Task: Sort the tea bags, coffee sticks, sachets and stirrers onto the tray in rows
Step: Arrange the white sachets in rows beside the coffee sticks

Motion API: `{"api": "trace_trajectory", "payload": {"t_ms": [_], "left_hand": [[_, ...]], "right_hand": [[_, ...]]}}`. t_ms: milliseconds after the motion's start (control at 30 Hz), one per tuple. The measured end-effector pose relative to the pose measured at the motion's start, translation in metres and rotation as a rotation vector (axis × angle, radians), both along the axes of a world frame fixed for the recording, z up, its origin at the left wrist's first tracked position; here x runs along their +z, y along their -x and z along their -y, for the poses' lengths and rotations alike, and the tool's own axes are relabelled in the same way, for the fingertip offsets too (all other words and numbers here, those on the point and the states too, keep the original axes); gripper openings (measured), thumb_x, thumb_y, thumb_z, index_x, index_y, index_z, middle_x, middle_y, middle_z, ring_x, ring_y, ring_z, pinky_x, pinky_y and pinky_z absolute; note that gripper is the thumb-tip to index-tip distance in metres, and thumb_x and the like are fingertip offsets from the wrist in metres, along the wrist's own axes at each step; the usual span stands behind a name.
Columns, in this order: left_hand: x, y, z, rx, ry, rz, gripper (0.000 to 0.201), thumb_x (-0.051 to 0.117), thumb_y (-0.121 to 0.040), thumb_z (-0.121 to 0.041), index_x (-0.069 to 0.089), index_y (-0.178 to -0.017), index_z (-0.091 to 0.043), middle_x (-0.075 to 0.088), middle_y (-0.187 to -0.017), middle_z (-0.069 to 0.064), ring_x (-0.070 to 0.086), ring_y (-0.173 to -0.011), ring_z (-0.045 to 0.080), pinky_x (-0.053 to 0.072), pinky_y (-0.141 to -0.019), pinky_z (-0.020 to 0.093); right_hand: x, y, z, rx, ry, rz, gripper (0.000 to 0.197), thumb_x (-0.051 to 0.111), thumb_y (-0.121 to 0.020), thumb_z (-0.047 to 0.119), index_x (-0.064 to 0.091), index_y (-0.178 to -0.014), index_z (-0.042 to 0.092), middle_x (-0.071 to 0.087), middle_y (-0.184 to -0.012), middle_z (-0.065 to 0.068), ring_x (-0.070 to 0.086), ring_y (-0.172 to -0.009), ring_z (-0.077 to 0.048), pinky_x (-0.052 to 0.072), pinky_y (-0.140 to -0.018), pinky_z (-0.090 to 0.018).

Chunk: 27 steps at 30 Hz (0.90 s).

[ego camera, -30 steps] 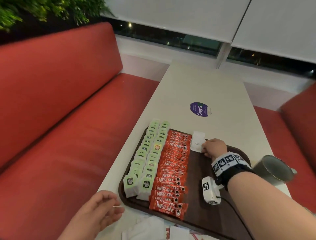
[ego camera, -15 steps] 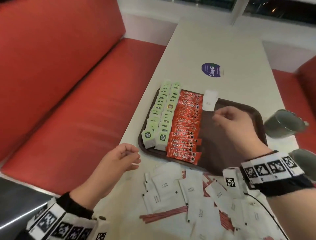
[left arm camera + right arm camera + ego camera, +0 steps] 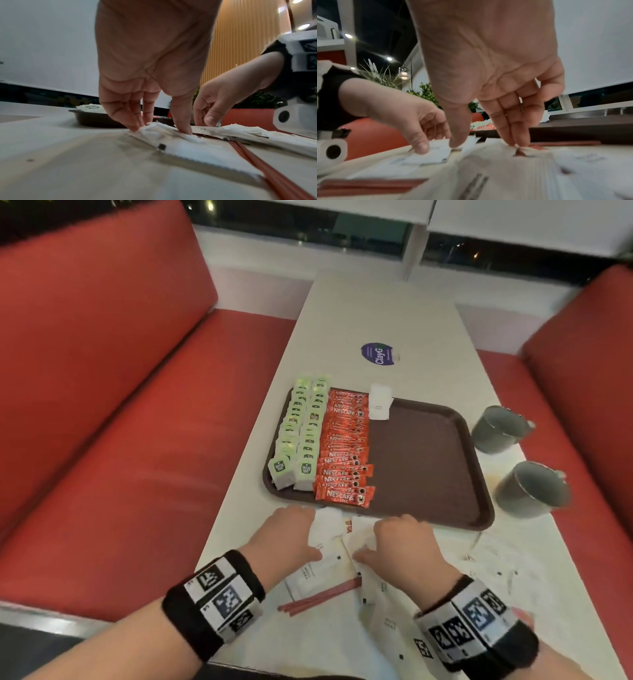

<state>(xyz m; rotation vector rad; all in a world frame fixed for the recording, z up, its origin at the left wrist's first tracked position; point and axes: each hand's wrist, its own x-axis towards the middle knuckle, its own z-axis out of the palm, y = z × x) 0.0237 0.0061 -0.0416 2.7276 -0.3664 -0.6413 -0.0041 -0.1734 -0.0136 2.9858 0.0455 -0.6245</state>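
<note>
Both hands in the sachets (image 3: pixel 329 546) at the table's near edge: our left hand (image 3: pixel 287 537) pinches one, our right hand (image 3: pixel 400 546) fingertips another, grip unclear. Light, limp paper; we'd lift by an edge.

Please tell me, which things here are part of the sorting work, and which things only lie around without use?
Part of the job:
tray
tea bags
coffee sticks
white sachets
red stirrers
left hand and right hand, both on the sachets

Just lying about:
two grey mugs
purple sticker
red benches
</note>
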Motion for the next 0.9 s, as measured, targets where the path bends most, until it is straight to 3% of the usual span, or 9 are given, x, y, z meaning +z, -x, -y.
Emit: {"api": "trace_trajectory", "payload": {"t_ms": [233, 367, 433, 500, 567, 633, 800, 900], "left_hand": [[0.0, 0.005, 0.003, -0.008, 0.002, 0.078, 0.052, 0.069, -0.081, -0.04, 0.049, -0.124, -0.018, 0.05, -0.126, 0.002, 0.043, -0.117, 0.022, 0.041, -0.09, 0.031], [0.003, 0.006, 0.003, -0.015, -0.034, 0.128, 0.035, 0.066, -0.082, -0.042, 0.048, -0.104, -0.022, 0.052, -0.113, -0.001, 0.044, -0.111, 0.022, 0.04, -0.085, 0.032], [0.004, 0.006, 0.0, 0.031, 0.051, 0.084, 0.03, 0.065, -0.085, -0.038, 0.05, -0.106, -0.023, 0.054, -0.113, -0.002, 0.049, -0.11, 0.021, 0.04, -0.082, 0.03], [0.006, 0.003, -0.006, 0.103, 0.188, -0.008, 0.029, 0.062, -0.088, -0.031, 0.053, -0.115, -0.022, 0.059, -0.116, -0.003, 0.055, -0.106, 0.018, 0.043, -0.08, 0.026], [0.008, -0.002, -0.014, 0.141, 0.264, -0.048, 0.019, 0.061, -0.09, -0.028, 0.053, -0.107, -0.025, 0.062, -0.109, -0.003, 0.06, -0.095, 0.015, 0.048, -0.074, 0.026], [0.011, -0.006, -0.022, 0.177, 0.289, -0.075, 0.017, 0.061, -0.09, -0.027, 0.053, -0.106, -0.026, 0.062, -0.105, -0.004, 0.061, -0.089, 0.013, 0.053, -0.076, 0.03], [0.013, -0.009, -0.028, 0.153, 0.251, -0.124, 0.027, 0.058, -0.092, -0.028, 0.054, -0.119, -0.022, 0.058, -0.114, -0.008, 0.054, -0.097, 0.01, 0.041, -0.079, 0.022], [0.009, -0.007, -0.025, 0.131, 0.228, -0.111, 0.011, 0.059, -0.091, -0.029, 0.06, -0.102, -0.028, 0.062, -0.105, -0.01, 0.057, -0.095, 0.01, 0.042, -0.073, 0.019]], "right_hand": [[-0.012, 0.001, -0.005, -0.145, -0.094, 0.0, 0.05, 0.064, -0.078, 0.05, 0.053, -0.117, 0.021, 0.057, -0.119, 0.001, 0.049, -0.115, -0.022, 0.038, -0.095, -0.04], [-0.015, -0.001, -0.001, -0.237, -0.26, -0.03, 0.023, 0.061, -0.081, 0.029, 0.055, -0.103, 0.025, 0.061, -0.107, 0.004, 0.055, -0.106, -0.021, 0.041, -0.09, -0.039], [-0.014, -0.003, 0.003, -0.298, -0.377, -0.031, 0.014, 0.056, -0.082, 0.02, 0.058, -0.095, 0.025, 0.063, -0.098, 0.005, 0.058, -0.098, -0.021, 0.043, -0.088, -0.037], [-0.01, -0.007, 0.01, -0.336, -0.507, -0.037, 0.005, 0.06, -0.084, 0.021, 0.057, -0.084, 0.024, 0.062, -0.088, 0.005, 0.059, -0.085, -0.018, 0.049, -0.077, -0.033], [-0.004, -0.009, 0.019, -0.363, -0.633, -0.023, 0.014, 0.066, -0.083, 0.021, 0.055, -0.075, 0.02, 0.061, -0.08, 0.003, 0.057, -0.07, -0.013, 0.046, -0.057, -0.024], [0.003, -0.009, 0.027, -0.416, -0.755, -0.001, 0.018, 0.069, -0.082, 0.017, 0.055, -0.072, 0.017, 0.063, -0.078, 0.001, 0.058, -0.063, -0.011, 0.043, -0.049, -0.02], [0.008, -0.007, 0.042, -0.528, -0.954, -0.073, 0.011, 0.072, -0.082, 0.013, 0.064, -0.083, 0.006, 0.072, -0.088, -0.01, 0.066, -0.069, -0.018, 0.052, -0.058, -0.028], [0.007, -0.006, 0.049, -0.571, -1.031, -0.099, 0.017, 0.07, -0.083, 0.011, 0.065, -0.094, -0.001, 0.073, -0.089, -0.011, 0.068, -0.073, -0.021, 0.054, -0.064, -0.032]]}}
